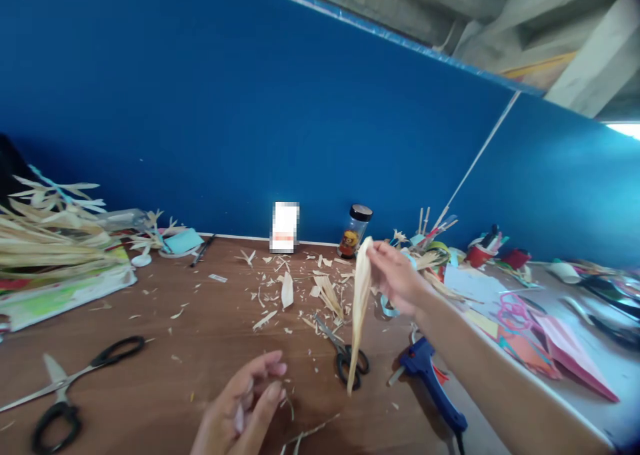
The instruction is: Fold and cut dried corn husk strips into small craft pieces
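Observation:
My right hand (pixel 397 268) pinches the top end of a pale dried corn husk (pixel 361 302), which hangs down over the table. Behind its lower end lie small scissors with black handles (pixel 345 360), partly covered by the husk. My left hand (pixel 243 405) is at the lower middle, fingers loosely bent and apart from the thumb, with nothing in it that I can see. Cut husk pieces (pixel 327 292) and scraps are scattered beyond it. A blue hot glue gun (pixel 430 375) lies beneath my right forearm.
Large open scissors (pixel 63 385) lie at the left front. A bundle of dried husks (pixel 45 242) rests on a painted board at the far left. A black-lidded jar (pixel 354 232) stands against the blue partition (pixel 225 108). Coloured paper and pens in a red cup (pixel 483 252) fill the right side.

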The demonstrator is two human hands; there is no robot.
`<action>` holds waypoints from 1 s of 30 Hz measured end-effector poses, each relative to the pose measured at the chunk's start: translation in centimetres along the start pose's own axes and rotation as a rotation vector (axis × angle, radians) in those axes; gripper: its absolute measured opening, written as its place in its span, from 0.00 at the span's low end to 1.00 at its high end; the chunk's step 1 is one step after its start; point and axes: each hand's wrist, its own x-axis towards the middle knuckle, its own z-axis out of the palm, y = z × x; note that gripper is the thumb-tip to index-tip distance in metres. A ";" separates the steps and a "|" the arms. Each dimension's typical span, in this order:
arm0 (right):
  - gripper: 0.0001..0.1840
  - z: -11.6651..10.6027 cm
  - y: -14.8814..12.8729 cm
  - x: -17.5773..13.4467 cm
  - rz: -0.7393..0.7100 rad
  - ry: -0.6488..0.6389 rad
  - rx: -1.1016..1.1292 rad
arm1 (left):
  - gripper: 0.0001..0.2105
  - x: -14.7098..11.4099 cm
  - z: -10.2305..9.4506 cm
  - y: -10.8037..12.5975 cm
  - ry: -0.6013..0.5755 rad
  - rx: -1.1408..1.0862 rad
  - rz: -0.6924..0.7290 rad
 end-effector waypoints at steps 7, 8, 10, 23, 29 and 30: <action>0.06 9.1 0.7 -11.2 0.089 -0.242 -0.064 | 0.18 -0.7 2.4 3.1 -0.090 -0.420 -0.166; 0.05 9.5 1.2 -11.8 0.087 -0.209 -0.095 | 0.17 -0.8 2.3 3.1 -0.078 -0.407 -0.181; 0.05 9.9 2.2 -12.1 0.092 -0.159 -0.117 | 0.14 -0.9 1.8 2.9 -0.063 -0.391 -0.228; 0.18 11.0 4.5 -12.1 0.439 -0.329 0.447 | 0.07 -1.2 0.1 2.0 -0.074 -0.858 -0.536; 0.17 12.2 5.3 -12.9 0.444 -0.329 0.432 | 0.09 -1.2 0.5 1.5 0.093 -0.475 -0.328; 0.17 12.5 5.5 -13.1 0.422 -0.316 0.410 | 0.10 -1.2 0.5 1.4 0.112 -0.385 -0.275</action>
